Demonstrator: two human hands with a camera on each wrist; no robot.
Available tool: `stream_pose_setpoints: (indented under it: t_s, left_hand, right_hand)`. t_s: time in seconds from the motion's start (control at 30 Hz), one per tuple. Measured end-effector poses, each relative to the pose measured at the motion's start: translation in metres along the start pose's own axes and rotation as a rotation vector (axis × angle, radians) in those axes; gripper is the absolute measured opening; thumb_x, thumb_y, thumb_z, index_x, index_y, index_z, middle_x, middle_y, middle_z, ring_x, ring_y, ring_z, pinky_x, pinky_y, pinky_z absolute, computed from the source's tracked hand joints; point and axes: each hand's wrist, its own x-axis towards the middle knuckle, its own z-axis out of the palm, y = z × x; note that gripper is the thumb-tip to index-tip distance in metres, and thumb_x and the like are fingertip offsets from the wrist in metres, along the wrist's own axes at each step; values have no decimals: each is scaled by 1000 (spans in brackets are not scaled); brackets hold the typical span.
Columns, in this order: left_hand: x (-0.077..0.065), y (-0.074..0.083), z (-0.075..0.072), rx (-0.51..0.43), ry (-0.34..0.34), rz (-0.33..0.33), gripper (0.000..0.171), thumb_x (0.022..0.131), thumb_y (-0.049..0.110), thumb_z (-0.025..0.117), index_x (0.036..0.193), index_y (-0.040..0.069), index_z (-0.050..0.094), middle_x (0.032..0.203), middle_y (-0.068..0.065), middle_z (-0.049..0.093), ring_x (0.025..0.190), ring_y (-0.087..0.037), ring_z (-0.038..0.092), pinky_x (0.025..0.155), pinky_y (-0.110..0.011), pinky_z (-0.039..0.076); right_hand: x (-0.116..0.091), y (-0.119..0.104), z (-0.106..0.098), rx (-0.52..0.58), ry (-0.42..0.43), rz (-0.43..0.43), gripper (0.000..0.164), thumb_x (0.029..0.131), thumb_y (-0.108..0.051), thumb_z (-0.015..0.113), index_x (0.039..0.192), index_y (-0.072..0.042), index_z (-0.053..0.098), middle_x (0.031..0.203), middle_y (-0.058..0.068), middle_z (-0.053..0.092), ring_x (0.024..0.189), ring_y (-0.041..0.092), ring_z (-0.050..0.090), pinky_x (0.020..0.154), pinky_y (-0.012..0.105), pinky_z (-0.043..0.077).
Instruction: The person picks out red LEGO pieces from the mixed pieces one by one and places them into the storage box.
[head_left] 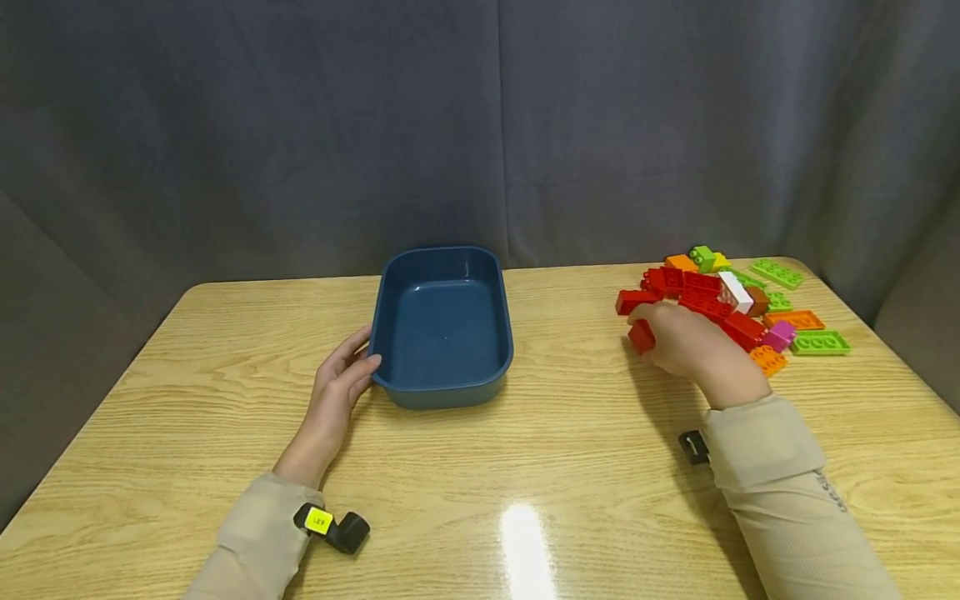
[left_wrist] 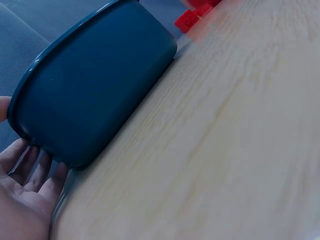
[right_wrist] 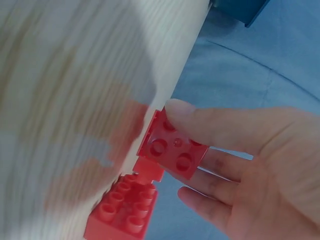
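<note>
On the left, a blue plastic bin [head_left: 442,396] stands on the table. My left hand [head_left: 339,390] holds its near left side, the thumb over the rim and the other fingers against the outer wall. Over at the right, my right hand [head_left: 690,343] pinches a red toy building brick [head_left: 641,337] between thumb and fingers. Its studded face [right_wrist: 170,145] shows in the right wrist view. Another red brick [right_wrist: 122,210] with studs lies just below it there. Beyond and beside the right hand spreads a pile of mostly red bricks [head_left: 701,286].
Around the red pile lie green plates [head_left: 821,342], an orange plate [head_left: 795,320], a white brick [head_left: 735,292], a magenta brick [head_left: 778,336] and a brown brick [head_left: 758,301]. Behind the wooden table [head_left: 570,467] hangs a grey curtain [head_left: 360,133].
</note>
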Motion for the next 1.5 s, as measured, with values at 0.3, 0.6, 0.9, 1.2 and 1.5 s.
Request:
stream_pose_setpoints:
  t_s: [0.3, 0.6, 0.9, 1.2, 1.5]
  left_hand:
    - [-2, 2, 0, 1, 3, -9, 55, 97, 19, 44, 148, 8, 29, 151, -13, 33, 133, -23, 37, 93, -11, 41]
    - [-1, 1, 2, 2, 4, 2, 54, 96, 18, 44, 147, 8, 30, 150, -13, 34, 133, -23, 37, 90, -9, 42]
    - [-2, 2, 5, 26, -4, 16, 53, 96, 19, 46, 146, 8, 32, 149, -13, 37, 132, -22, 39, 87, -6, 43]
    - [-6, 2, 15, 7, -43, 23, 53, 96, 18, 46, 146, 8, 32, 148, -14, 38, 133, -23, 38, 89, -7, 42]
    - [-7, 2, 22, -1, -62, 28, 54, 95, 16, 46, 147, 7, 31, 148, -17, 37, 133, -24, 38, 89, -8, 43]
  right_hand:
    - [0, -14, -3, 4, 80, -78, 34, 73, -2, 67, 106, 2, 61, 85, 15, 62, 73, 27, 53, 69, 43, 50]
    - [-2, -26, -7, -24, 143, -113, 38, 73, -2, 69, 109, 3, 60, 99, 21, 64, 83, 31, 56, 76, 48, 53]
    - [-1, -43, -7, -42, 201, -166, 39, 74, -6, 72, 112, -2, 60, 104, 19, 66, 90, 32, 59, 77, 50, 55]
    - [2, -62, -4, -57, 279, -227, 45, 71, -11, 77, 113, -5, 60, 109, 15, 67, 94, 30, 59, 80, 48, 56]
    - [-1, -80, -5, -59, 359, -308, 47, 75, -22, 76, 116, -7, 58, 111, 13, 67, 98, 28, 59, 85, 45, 55]
